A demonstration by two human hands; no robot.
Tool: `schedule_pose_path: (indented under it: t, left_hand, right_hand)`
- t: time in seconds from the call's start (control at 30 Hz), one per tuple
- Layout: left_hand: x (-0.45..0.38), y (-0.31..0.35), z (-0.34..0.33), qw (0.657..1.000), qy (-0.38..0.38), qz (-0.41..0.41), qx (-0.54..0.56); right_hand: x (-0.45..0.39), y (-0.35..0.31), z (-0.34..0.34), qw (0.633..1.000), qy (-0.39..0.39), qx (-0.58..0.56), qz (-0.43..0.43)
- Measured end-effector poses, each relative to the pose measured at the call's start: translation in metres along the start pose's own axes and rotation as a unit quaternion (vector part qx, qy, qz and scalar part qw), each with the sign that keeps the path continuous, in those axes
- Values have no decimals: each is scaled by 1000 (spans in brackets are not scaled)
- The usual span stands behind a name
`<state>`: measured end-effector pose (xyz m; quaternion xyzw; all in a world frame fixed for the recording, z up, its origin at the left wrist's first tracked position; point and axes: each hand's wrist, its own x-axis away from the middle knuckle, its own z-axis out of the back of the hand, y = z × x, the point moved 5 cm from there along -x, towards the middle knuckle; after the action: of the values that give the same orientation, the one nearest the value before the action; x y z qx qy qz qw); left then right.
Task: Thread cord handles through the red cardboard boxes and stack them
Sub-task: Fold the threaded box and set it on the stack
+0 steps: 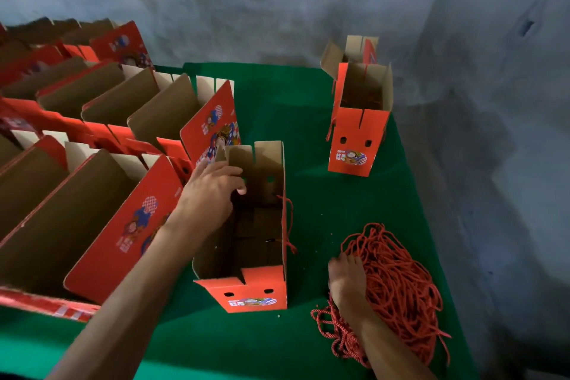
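An open red cardboard box (262, 290) stands upright on the green cloth in front of me, brown inside, with a red cord (288, 225) hanging down its right wall. My left hand (212, 188) holds the box's upper left wall near the far end, fingers curled over the edge. My right hand (347, 278) lies in a pile of red cords (398, 287) to the right of the box; its fingertips are buried in the cords. A second open red box (357, 136) stands at the far right with cord on its side.
Rows of open red boxes (101, 194) leaning on one another fill the left side. The green cloth (308, 133) covers the work surface. A grey concrete wall (308, 3) runs behind, and grey floor lies past the cloth's right edge.
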<state>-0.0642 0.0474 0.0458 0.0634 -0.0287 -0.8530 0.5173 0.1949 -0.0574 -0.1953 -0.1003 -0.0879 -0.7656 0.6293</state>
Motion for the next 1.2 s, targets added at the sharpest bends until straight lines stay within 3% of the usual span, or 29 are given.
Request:
schedule_pose_path:
  t: [0.13, 0.23, 0.37, 0.5, 0.63, 0.7, 0.8, 1.0, 1.1, 1.2]
  left_hand:
    - [0, -33, 9, 999, -19, -21, 18]
    - [7, -38, 9, 999, -2, -35, -9]
    - [7, -32, 7, 997, -3, -32, -75]
    - [0, -19, 1, 995, 5, -14, -101]
    - [-9, 2, -8, 997, 34, -16, -71]
    - [-12, 17, -12, 998, 37, -27, -47]
    - [-15, 42, -19, 1000, -10, -8, 22]
    - [-16, 73, -23, 991, -126, -46, 26]
    - [-13, 90, -24, 980, -174, -86, 49]
    - [-7, 102, -30, 943, -283, -75, 159]
  right_hand:
    - [4, -4, 13, 994, 64, -85, -2]
    - [4, -14, 37, 967, 119, -225, 9]
    - [-4, -13, 73, 937, 169, -306, 17]
    - [-10, 20, 93, 919, 202, -337, -37]
    - [5, 65, 92, 854, 274, -426, -122]
    - [15, 68, 89, 848, 282, -431, -127]
    - [22, 60, 85, 843, 287, -437, -127]
    - [41, 50, 81, 769, 325, -532, -140]
    - [45, 35, 75, 770, 281, -563, -108]
    - [46, 14, 69, 778, 203, -593, -48]
